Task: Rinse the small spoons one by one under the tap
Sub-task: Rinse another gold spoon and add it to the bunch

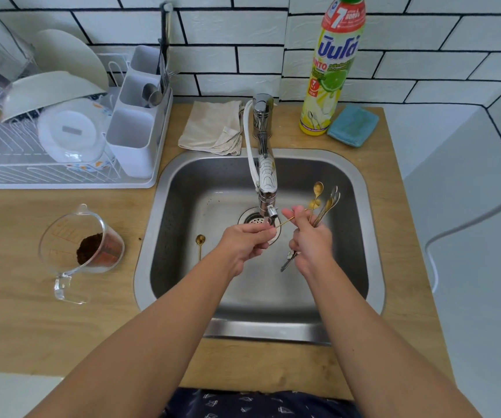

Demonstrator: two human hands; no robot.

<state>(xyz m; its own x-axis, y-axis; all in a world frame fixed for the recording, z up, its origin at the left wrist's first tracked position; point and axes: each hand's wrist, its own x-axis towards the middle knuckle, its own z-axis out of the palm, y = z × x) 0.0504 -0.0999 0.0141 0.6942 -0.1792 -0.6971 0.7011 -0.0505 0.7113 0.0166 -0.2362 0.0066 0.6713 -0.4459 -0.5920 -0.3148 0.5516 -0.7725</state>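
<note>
My left hand [247, 241] pinches one end of a thin gold spoon [287, 221] just below the tap's spout [268, 211]. My right hand [311, 241] grips a bunch of small gold and silver spoons [324, 203] with their bowls pointing up and away; their handle ends stick out below the palm. The spoon's other end reaches my right fingers. One more gold spoon [200, 241] lies on the floor of the steel sink [354, 224], left of the drain [252, 218]. I cannot tell whether water is running.
A dish rack [62, 152] with bowls and a cutlery caddy stands at the left. A clear measuring jug [83, 245] with coffee grounds sits on the wooden counter. Behind the sink are a folded cloth [213, 128], a dish soap bottle [333, 70] and a blue sponge [353, 125].
</note>
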